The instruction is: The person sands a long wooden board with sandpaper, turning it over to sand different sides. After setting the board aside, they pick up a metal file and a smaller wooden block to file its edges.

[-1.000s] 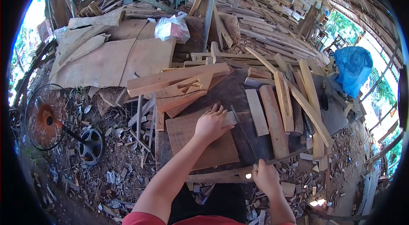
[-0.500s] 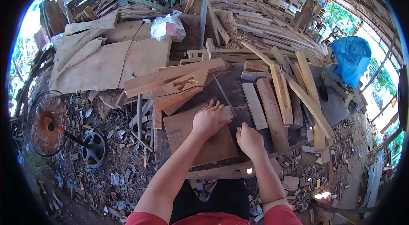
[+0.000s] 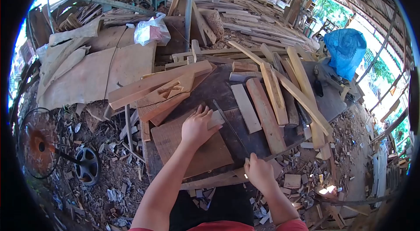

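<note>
My left hand [image 3: 197, 127] presses flat on a small pale wood block [image 3: 217, 119] that lies on a brown board [image 3: 208, 154] on the dark workbench [image 3: 227, 89]. My right hand [image 3: 258, 172] sits at the bench's near edge, closed around the handle of a hand saw. The thin saw blade [image 3: 231, 128] runs diagonally from that hand up to the right side of the block, just past my left fingertips. The handle itself is hidden inside my fist.
Several planks [image 3: 262, 113] lie side by side on the bench's right half, and stacked lumber [image 3: 153, 84] sits at its far left. A plastic bag [image 3: 151, 32], plywood sheets [image 3: 96, 73], a blue tarp [image 3: 345, 51] and a floor fan [image 3: 39, 143] surround it. Offcuts litter the ground.
My right hand pushed the saw forward along the block half a second ago, then drew it back to the bench's near edge. My left hand stayed on the block.
</note>
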